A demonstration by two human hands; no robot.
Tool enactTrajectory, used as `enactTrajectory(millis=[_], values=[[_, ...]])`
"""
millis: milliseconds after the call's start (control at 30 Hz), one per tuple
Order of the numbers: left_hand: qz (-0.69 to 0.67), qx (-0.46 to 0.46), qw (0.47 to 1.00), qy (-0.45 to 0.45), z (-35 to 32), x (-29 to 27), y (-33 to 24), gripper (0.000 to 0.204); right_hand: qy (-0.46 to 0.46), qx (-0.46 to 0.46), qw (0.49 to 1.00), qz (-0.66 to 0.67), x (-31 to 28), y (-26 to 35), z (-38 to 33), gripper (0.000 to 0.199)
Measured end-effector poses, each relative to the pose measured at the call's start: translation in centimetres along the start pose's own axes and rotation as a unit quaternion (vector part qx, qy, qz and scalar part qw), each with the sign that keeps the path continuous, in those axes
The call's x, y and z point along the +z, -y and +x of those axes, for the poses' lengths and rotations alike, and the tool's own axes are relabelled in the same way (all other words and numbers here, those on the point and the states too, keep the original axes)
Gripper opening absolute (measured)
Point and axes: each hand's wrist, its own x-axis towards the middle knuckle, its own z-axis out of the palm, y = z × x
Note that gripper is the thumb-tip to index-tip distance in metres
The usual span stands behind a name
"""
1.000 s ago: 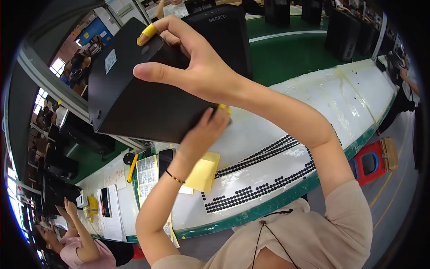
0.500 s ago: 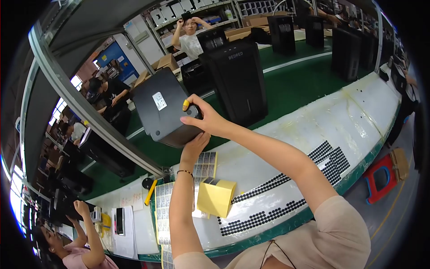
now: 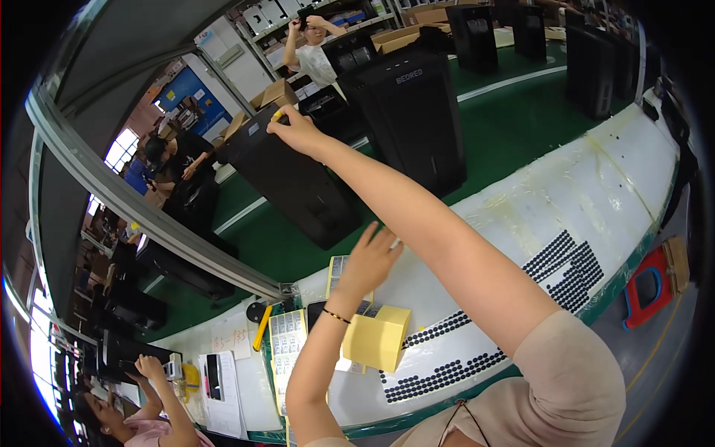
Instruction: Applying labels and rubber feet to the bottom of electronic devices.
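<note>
A black computer case (image 3: pixel 294 182) stands on the green conveyor belt, its end with a white label (image 3: pixel 254 129) facing up. My right hand (image 3: pixel 299 136) reaches across to that upper end, with thumb and fingers bent over its edge. One of its fingers wears a yellow cover. Lower down, my left hand (image 3: pixel 367 262) is off the case, fingers spread and holding nothing. Below it are a folded yellow backing sheet (image 3: pixel 375 341) and a sheet of printed labels (image 3: pixel 288 339). Rows of round black pads (image 3: pixel 447 370) lie on the white bench to the right.
Another black case (image 3: pixel 406 123) stands on the belt just right of mine. A metal frame post (image 3: pixel 160 216) slants down at the left. A yellow-handled tool (image 3: pixel 262 328) and a phone (image 3: pixel 214 376) lie on the bench. Co-workers are at the left and far side.
The case has turned from tilted, with its labelled end toward me, to standing on the belt. My left hand has let go and drawn back; my right hand has moved up and away.
</note>
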Motion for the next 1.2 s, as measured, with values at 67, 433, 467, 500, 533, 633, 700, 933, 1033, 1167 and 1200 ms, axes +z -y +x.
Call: enactTrajectory(millis=[67, 433, 467, 500, 533, 633, 700, 933, 1033, 1167, 1200], values=[[-0.019, 0.008, 0.999, 0.026, 0.4, -0.3, -1.2, 0.031, 0.001, -0.011, 1.000, -0.008, 0.4, -0.2, 0.6, 0.049], [-0.324, -0.170, 0.916, -0.166, 5.4, -0.5, -2.7, 0.023, -0.425, -0.424, 0.687, -0.409, -22.6, 4.2, -2.6, 0.046], [-0.364, -0.192, 0.891, -0.192, 6.1, -0.3, -2.7, 0.020, -0.437, -0.341, 0.732, -0.396, -25.4, 3.6, -2.7, 0.049], [-0.432, -0.235, 0.849, -0.195, 6.9, 0.0, -2.7, 0.021, -0.451, -0.264, 0.762, -0.382, -27.5, 2.9, -2.7, 0.052], [-0.493, -0.274, 0.802, -0.197, 7.8, 0.2, -2.7, 0.022, -0.413, -0.198, 0.833, -0.311, -28.7, 2.0, -2.6, 0.057], [-0.672, -0.361, 0.619, -0.188, 10.3, 0.7, -2.5, 0.043, -0.238, 0.091, 0.967, 0.014, -30.6, 0.9, -2.3, 0.068], [-0.766, -0.384, 0.466, -0.220, 11.8, 0.8, -2.4, 0.053, -0.268, 0.056, 0.961, 0.027, -30.3, 0.8, -3.2, 0.062], [-0.880, -0.365, 0.257, -0.164, 15.0, 0.8, -3.7, 0.092, -0.193, -0.005, 0.965, 0.177, -32.7, 2.8, -11.1, 0.067], [-0.909, -0.351, 0.164, -0.151, 15.6, 1.3, -5.3, 0.107, -0.153, 0.067, 0.941, 0.296, -35.6, 3.6, -15.8, 0.068], [-0.920, -0.342, 0.082, -0.175, 16.1, 1.7, -7.8, 0.101, -0.153, 0.216, 0.904, 0.335, -38.1, 4.3, -20.1, 0.072], [-0.926, -0.320, 0.100, -0.174, 16.0, 1.7, -8.5, 0.099, -0.106, 0.228, 0.918, 0.308, -38.2, 4.4, -21.0, 0.077]])
